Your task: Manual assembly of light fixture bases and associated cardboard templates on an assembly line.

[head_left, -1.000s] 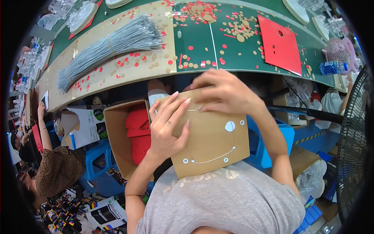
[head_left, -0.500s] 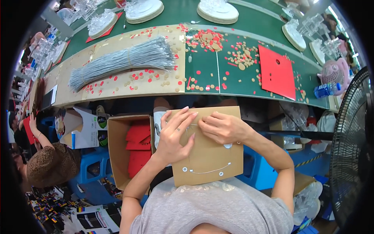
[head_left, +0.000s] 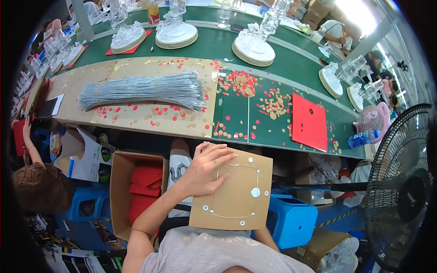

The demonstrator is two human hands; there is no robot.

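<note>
A brown cardboard panel (head_left: 232, 195) rests upright-tilted at my lap, below the table's edge. My left hand (head_left: 207, 168) lies over its upper left part, fingers stretched and thumb apart, fingertips near a thin wire (head_left: 246, 165). That wire is twisted near the panel's top and runs round in a rough square, with small white pieces at the visible corners. White ring-shaped eyelets (head_left: 242, 223) sit near the panel's sides, and a pale round patch (head_left: 255, 192) is on its right. My right forearm (head_left: 265, 237) passes down behind the panel; the hand is hidden.
On the table lie a bundle of grey wires (head_left: 141, 91), scattered red and brown discs (head_left: 275, 107) and a red panel (head_left: 309, 123). A carton (head_left: 119, 195) of red pieces stands left. A blue stool (head_left: 293, 220) and black fan (head_left: 400, 182) are right. Clear plastic pieces on white round bases (head_left: 252, 52) stand farther back.
My right hand has left the wire at the panel's top and gone down out of sight. My left hand stays on the panel. The view has tilted up.
</note>
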